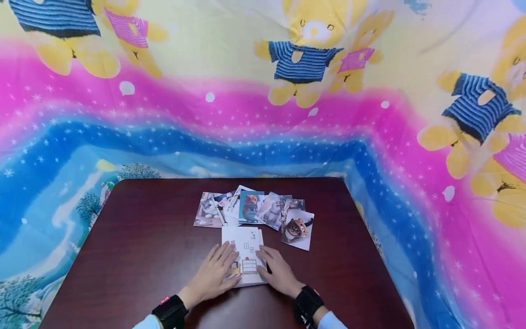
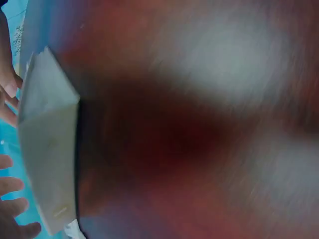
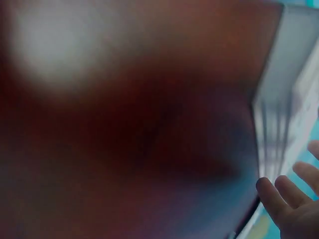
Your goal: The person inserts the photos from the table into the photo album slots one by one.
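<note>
A white-covered book [image 1: 250,237] with small printed drawings lies near the middle of the table. Its thickness shows in the left wrist view as a pale side [image 2: 50,159]; in the right wrist view that side has several bands, so it may be more than one volume. My left hand [image 1: 213,272] rests over the left part of the cover, fingers fairly straight. On the opposite side, my right hand [image 1: 281,272] touches the right edge with extended fingers. The fingers [image 3: 271,196] of the right hand are spread beside the banded side. Neither hand curls round the book.
Behind the book, several picture cards lie overlapping, among them a teal bear card [image 1: 249,208] and a cat card [image 1: 297,228] at the right end. The dark red-brown table [image 1: 144,242] has a patterned cloth [image 1: 246,119] hanging behind it and along its sides.
</note>
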`<state>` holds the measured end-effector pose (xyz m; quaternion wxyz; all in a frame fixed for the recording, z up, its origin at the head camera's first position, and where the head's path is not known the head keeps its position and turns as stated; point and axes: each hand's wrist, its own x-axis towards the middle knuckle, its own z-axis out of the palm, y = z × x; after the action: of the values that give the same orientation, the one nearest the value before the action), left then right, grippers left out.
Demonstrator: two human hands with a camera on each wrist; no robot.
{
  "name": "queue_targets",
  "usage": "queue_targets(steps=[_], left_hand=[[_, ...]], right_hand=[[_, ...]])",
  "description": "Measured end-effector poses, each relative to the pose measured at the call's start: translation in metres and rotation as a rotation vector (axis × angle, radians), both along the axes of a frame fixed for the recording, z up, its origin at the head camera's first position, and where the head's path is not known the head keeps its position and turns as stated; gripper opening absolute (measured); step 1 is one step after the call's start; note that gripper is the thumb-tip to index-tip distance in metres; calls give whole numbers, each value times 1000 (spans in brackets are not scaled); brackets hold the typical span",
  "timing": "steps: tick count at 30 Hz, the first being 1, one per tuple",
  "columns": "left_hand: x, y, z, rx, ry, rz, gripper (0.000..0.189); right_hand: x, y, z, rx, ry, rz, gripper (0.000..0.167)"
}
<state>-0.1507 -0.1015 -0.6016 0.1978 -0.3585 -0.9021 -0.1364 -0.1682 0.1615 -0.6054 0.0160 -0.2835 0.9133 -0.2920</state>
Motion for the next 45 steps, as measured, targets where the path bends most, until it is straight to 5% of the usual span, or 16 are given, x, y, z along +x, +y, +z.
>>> queue_targets(steps=[8, 19, 30, 37, 45], left_hand=[[10, 3, -17, 6, 43, -18, 74], [16, 3, -36, 65, 108, -16, 66], [28, 3, -38, 152, 112, 8, 63], [39, 3, -25, 329, 73, 57, 59], [61, 8, -13, 655, -145, 222, 60]], right_hand=[[18, -2, -13, -54, -62, -73, 57], [22, 3, -25, 63, 17, 29, 77], [32, -2, -29, -48, -50, -66, 93], [28, -2, -31, 15, 103, 51, 70], [29, 0, -25, 143, 116, 86, 59]])
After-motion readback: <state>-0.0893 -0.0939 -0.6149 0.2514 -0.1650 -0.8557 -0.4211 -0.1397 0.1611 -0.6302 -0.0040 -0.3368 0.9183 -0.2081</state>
